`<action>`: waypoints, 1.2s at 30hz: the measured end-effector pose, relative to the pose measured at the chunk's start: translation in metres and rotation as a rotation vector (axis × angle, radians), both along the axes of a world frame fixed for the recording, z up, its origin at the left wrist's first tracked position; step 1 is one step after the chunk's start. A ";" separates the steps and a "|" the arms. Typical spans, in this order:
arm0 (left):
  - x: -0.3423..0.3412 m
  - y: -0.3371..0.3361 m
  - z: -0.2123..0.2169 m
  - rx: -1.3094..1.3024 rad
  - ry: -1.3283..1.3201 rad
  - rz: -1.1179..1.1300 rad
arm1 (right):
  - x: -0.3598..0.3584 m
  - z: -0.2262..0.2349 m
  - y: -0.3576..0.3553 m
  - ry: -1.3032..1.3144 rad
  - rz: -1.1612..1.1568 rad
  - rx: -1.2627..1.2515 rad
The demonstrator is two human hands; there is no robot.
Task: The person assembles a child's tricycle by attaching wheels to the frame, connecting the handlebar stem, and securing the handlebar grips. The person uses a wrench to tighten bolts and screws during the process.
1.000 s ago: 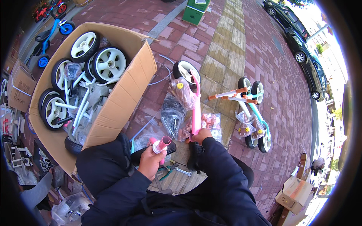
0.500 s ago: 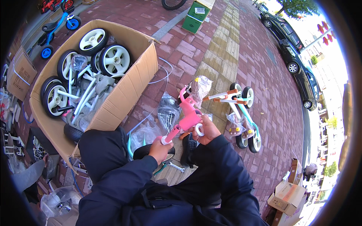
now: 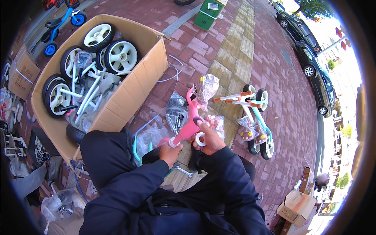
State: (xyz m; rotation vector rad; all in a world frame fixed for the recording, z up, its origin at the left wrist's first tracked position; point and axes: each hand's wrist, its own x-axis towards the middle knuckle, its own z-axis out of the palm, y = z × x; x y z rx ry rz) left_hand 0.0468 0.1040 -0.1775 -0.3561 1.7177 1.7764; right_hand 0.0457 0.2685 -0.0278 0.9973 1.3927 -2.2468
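A pink bike frame (image 3: 189, 122) slants up from my lap over the brick pavement. My left hand (image 3: 171, 150) grips its lower end near a white fitting. My right hand (image 3: 209, 138) rests against the frame's middle and holds a small white ring (image 3: 201, 139) between the fingers. Clear plastic bags (image 3: 177, 113) of parts lie on the bricks just beyond the frame. A silver wrench (image 3: 183, 171) lies by my knees.
A large open cardboard box (image 3: 129, 92) at left holds white wheels and frame parts. A small teal and white bike (image 3: 256, 119) stands at right. A blue bike (image 3: 62, 25) is far left, a green crate (image 3: 211, 13) far ahead, parked cars at right, small boxes (image 3: 297, 207) lower right.
The pink frame came down from upright to a slant nearer my lap. My left hand slid to its lower end, and my right hand now holds the white ring against it.
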 end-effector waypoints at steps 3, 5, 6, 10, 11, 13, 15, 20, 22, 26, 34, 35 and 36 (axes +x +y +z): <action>0.000 0.005 0.008 0.138 -0.026 0.031 | 0.000 -0.009 -0.006 -0.036 0.160 0.097; 0.000 0.005 0.012 0.320 -0.066 0.019 | -0.001 -0.012 -0.011 -0.128 0.255 0.185; -0.002 0.003 0.013 0.374 -0.138 0.008 | -0.002 -0.011 -0.010 -0.138 0.274 0.227; 0.000 -0.001 0.019 0.637 -0.173 0.144 | -0.001 -0.002 -0.010 0.073 0.262 0.443; 0.000 -0.001 0.020 0.657 -0.167 0.164 | -0.002 0.000 -0.010 0.112 0.274 0.430; 0.000 0.000 0.021 0.698 -0.187 0.221 | -0.003 0.001 -0.007 0.190 0.296 0.406; -0.002 0.000 0.020 0.808 -0.178 0.291 | -0.003 -0.001 -0.005 0.276 0.395 0.528; -0.006 -0.004 0.015 0.736 -0.261 0.268 | -0.008 -0.013 -0.009 0.699 0.559 1.175; -0.004 -0.004 0.017 0.616 -0.266 0.198 | -0.009 -0.016 -0.013 0.568 0.487 1.075; -0.002 -0.002 0.027 0.660 -0.264 0.239 | -0.012 -0.016 -0.016 0.605 0.444 0.980; -0.003 -0.004 0.040 0.778 -0.342 0.350 | -0.013 -0.020 -0.017 0.588 0.405 0.899; -0.004 -0.004 0.039 0.775 -0.355 0.368 | -0.013 -0.022 -0.018 0.557 0.402 0.940; -0.005 -0.004 0.038 0.779 -0.353 0.375 | -0.012 -0.023 -0.018 0.547 0.395 0.981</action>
